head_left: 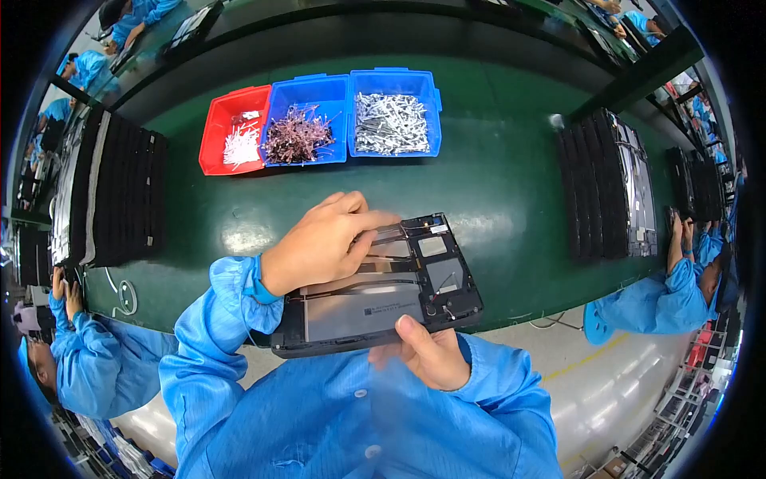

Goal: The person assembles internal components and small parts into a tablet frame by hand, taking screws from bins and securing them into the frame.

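A black open-backed tablet-like device (pixel 363 313) is held tilted above the near side of the green table, in front of my body. Flat grey battery cells, dark cables and small boards show inside it. My right hand (pixel 431 351) grips its near edge, thumb on top and fingers underneath. Over its far left part lies my left hand (pixel 327 239), index finger stretched along the far edge and thumb bent in close below. Whatever lies between those fingertips is too small to make out. A blue band (pixel 259 283) circles my left wrist.
On the green table (pixel 495 176) stand a red bin (pixel 209 136) of white pieces, a blue bin (pixel 275 92) of reddish-brown wired parts and another blue bin (pixel 435 108) of silvery-white parts. Stacks of black devices stand left (pixel 120 184) and right (pixel 594 184). Co-workers in blue sit at both sides.
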A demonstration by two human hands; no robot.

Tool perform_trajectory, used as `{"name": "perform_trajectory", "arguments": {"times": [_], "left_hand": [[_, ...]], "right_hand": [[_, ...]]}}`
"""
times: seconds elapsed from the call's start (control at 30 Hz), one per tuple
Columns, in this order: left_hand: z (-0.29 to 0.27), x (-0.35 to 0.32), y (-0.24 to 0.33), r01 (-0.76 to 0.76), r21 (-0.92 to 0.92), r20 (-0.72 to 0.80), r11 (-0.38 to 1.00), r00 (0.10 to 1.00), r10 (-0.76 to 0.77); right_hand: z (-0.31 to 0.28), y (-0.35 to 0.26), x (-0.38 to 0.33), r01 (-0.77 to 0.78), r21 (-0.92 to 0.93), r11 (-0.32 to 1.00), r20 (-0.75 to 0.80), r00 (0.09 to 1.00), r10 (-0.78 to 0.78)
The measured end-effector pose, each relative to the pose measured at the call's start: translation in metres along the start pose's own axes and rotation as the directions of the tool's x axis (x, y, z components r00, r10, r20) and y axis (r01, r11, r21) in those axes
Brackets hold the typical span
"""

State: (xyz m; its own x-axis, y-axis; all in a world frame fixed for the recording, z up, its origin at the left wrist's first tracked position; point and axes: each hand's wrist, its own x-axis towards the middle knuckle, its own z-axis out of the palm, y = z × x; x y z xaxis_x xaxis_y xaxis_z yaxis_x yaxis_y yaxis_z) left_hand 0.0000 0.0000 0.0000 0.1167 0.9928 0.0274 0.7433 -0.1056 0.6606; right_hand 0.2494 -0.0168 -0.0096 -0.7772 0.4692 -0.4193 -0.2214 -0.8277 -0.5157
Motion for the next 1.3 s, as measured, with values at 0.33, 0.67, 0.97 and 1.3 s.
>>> {"name": "perform_trajectory", "arguments": {"times": [0.33,0.67,0.97,1.3], "left_hand": [[0.003,0.0,-0.006,-0.031,0.072,0.006,0.997,1.0,0.031],[-0.006,-0.001,-0.017,0.102,-0.182,0.056,0.978,0.994,-0.093],[0.046,-0.018,0.001,0.141,-0.602,0.12,0.786,0.989,-0.086],[0.045,-0.013,-0.023,0.303,-0.75,0.229,0.589,0.953,-0.199]], "right_hand": [[0.004,-0.005,0.005,-0.027,-0.017,0.999,-0.002,1.0,0.027],[-0.04,-0.029,-0.003,-0.013,-0.134,0.991,-0.068,0.998,0.004],[-0.092,-0.062,-0.021,0.279,-0.691,0.667,-0.259,0.766,-0.588],[-0.153,-0.356,-0.121,0.198,-0.959,0.201,-0.049,0.584,-0.81]]}}
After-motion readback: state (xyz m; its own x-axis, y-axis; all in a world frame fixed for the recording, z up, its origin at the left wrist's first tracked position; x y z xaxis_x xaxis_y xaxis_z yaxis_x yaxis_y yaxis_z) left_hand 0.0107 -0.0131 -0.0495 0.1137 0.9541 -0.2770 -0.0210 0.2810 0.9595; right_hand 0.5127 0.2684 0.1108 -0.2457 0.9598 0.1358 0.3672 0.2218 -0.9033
